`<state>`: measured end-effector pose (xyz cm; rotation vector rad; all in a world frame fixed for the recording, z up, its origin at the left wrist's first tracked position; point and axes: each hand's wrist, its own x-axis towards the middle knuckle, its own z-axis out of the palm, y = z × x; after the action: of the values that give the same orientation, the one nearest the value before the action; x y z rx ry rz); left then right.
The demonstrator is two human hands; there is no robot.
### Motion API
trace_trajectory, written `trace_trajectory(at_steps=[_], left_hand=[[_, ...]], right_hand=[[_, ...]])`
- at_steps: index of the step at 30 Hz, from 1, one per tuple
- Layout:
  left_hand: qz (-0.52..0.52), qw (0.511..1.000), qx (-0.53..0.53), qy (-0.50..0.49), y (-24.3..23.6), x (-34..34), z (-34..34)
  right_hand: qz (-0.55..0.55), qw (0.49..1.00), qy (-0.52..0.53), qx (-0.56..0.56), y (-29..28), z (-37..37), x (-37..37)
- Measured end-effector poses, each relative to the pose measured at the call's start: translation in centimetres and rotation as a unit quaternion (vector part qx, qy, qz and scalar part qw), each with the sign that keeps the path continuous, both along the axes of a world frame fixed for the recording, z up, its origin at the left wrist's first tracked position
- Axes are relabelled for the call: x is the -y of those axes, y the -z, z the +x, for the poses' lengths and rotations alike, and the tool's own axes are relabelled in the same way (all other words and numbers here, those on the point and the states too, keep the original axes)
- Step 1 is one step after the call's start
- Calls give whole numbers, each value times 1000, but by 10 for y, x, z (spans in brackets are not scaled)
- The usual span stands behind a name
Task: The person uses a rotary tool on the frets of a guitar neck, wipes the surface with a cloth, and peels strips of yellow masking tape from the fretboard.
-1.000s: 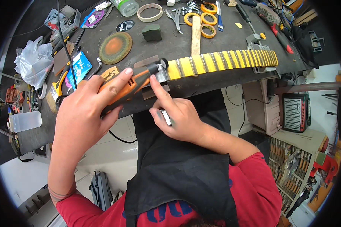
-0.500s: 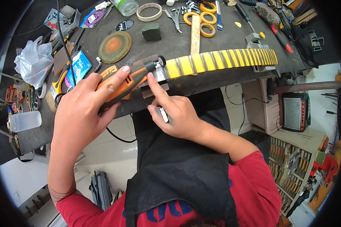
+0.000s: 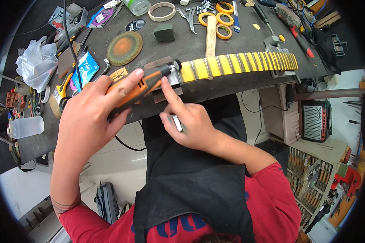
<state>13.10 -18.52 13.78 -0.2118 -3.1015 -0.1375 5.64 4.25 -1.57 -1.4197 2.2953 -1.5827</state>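
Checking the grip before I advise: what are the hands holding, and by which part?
The left hand grips the orange-and-black rotary tool around its body. The right hand holds a small white object; which part is unclear.

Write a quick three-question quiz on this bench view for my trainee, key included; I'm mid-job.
1. Which hand grips the orange-and-black rotary tool?
2. True or false: the beige tape roll lies left of the wooden stick in the picture.
3. How many yellow tape rolls lie around the wooden stick's far end?

Key:
1. The left hand.
2. True.
3. Four.
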Motion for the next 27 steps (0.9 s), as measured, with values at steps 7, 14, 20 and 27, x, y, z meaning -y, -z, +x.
trace_trajectory(at_steps=[7,14,20,27], left_hand=[[0,999,-31,-32,2,11,11],[13,1000,-8,-15,0,20,33],[-4,1000,-7,2,1,20,34],[9,999,-1,-33,2,23,24]], right_hand=[[-6,1000,-7,-8,-3,-3,15],[-13,998,-36,-47,-1,15,10],[35,998,-46,-41,-2,18,4],[14,999,-32,-27,-5,4,19]])
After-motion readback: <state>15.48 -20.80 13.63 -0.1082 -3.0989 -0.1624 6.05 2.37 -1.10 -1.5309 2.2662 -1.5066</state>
